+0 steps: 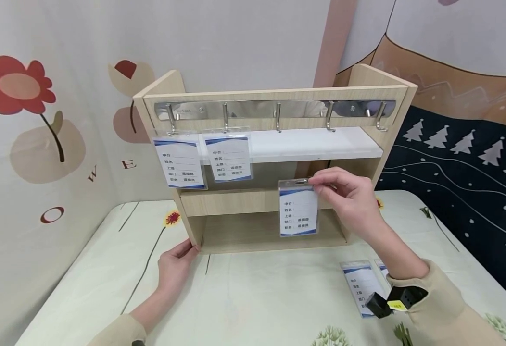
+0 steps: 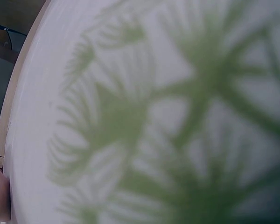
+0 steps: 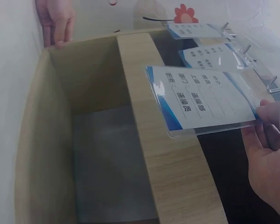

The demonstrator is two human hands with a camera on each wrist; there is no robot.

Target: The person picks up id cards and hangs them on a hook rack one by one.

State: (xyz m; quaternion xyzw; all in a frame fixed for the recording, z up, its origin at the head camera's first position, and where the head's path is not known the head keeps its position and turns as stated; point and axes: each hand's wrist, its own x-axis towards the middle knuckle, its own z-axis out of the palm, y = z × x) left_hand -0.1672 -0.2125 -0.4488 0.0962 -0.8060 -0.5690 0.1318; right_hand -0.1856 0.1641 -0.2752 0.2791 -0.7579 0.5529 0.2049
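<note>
While the right hand (image 1: 348, 197) pinches the clear plastic blue-striped badge holder (image 1: 298, 209) by its top below the steel hook rail (image 1: 274, 111), and the left hand's fingers (image 1: 183, 251) rest straight on the wooden shelf unit (image 1: 235, 202), a loose pinch could drop it onto the worktop (image 1: 253, 293).

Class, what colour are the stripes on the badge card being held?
Blue, on white badge card; head view shows best.

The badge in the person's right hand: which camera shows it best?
The head view: the whole badge hangs upright, pinched at its top by the right hand in front of the shelf. The right wrist view shows the badge close but sideways and slanted. The left wrist view shows only blurred tablecloth, no badge.
</note>
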